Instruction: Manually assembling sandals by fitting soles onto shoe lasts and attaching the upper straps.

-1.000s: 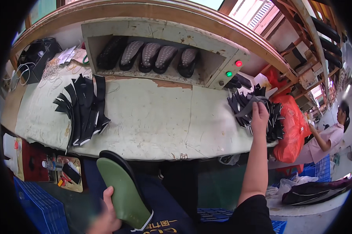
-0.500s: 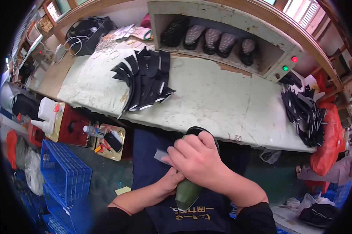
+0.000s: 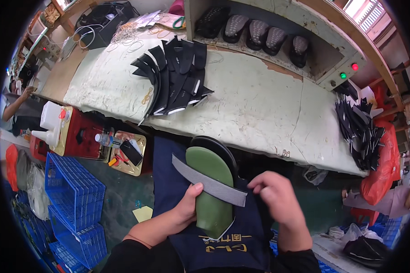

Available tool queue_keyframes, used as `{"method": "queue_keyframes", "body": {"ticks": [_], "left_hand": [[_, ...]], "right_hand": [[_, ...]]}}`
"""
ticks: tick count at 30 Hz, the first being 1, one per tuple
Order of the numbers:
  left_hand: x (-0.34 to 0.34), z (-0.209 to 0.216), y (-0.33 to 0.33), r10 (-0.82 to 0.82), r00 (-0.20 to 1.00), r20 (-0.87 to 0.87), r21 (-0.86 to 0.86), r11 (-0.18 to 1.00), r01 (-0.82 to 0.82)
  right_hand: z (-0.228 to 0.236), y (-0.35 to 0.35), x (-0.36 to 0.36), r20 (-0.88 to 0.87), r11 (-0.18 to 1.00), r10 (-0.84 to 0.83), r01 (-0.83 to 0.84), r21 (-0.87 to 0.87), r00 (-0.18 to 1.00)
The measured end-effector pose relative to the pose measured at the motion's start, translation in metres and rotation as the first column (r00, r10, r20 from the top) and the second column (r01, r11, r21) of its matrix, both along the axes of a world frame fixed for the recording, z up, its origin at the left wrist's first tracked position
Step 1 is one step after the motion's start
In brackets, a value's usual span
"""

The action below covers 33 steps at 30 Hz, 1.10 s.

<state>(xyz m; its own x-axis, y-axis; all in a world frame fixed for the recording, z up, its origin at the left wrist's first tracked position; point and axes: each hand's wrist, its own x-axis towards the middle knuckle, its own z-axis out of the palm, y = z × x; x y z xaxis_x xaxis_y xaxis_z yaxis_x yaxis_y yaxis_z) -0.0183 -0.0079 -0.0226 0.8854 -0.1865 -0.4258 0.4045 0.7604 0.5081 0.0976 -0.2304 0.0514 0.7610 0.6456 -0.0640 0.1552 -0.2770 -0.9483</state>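
Observation:
A green shoe last [image 3: 209, 168] lies in front of my apron, its broad rounded end away from me. Behind that end shows a black rounded pad or sole [image 3: 230, 157]. Slantwise over the last runs a grey textile strap [image 3: 221, 191] with dark edges, both ends reaching past the sides. My left hand [image 3: 187, 204] grips the last from the left, thumb pressed on the strap's lower edge. Just off the strap's right end, my right hand [image 3: 280, 195] hangs in the air, fingers loosely bent and apart, with nothing visible in them.
Black strap pieces [image 3: 177, 77] lie fanned on the pale worktable [image 3: 255, 104]; another bundle [image 3: 359, 132] is at the right beside a red bag [image 3: 382, 164]. A heater box [image 3: 332, 75] holds several shoe forms. Blue crates [image 3: 73, 191] and a tray [image 3: 134, 170] stand left.
My right hand has lifted off the last and moved right, uncovering the strap across it. My left thumb now shows on the strap. The view has shifted slightly.

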Motion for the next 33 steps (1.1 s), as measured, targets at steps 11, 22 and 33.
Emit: {"method": "queue_keyframes", "body": {"ticks": [11,22,33], "left_hand": [[0.007,-0.021,0.007,-0.107,0.930,0.350,-0.202,0.961,0.187],[0.005,-0.031,-0.006,-0.014,0.932,0.363,-0.387,0.907,0.164],[0.011,-0.002,-0.013,-0.148,0.945,0.291,-0.233,0.947,0.220]], "right_hand": [[0.008,0.026,-0.029,0.359,0.988,0.021,-0.075,0.136,0.933],[0.016,0.032,-0.030,0.218,0.950,0.049,-0.112,0.290,0.975],[0.026,0.032,-0.031,-0.046,0.944,0.123,-0.102,0.313,0.991]]}}
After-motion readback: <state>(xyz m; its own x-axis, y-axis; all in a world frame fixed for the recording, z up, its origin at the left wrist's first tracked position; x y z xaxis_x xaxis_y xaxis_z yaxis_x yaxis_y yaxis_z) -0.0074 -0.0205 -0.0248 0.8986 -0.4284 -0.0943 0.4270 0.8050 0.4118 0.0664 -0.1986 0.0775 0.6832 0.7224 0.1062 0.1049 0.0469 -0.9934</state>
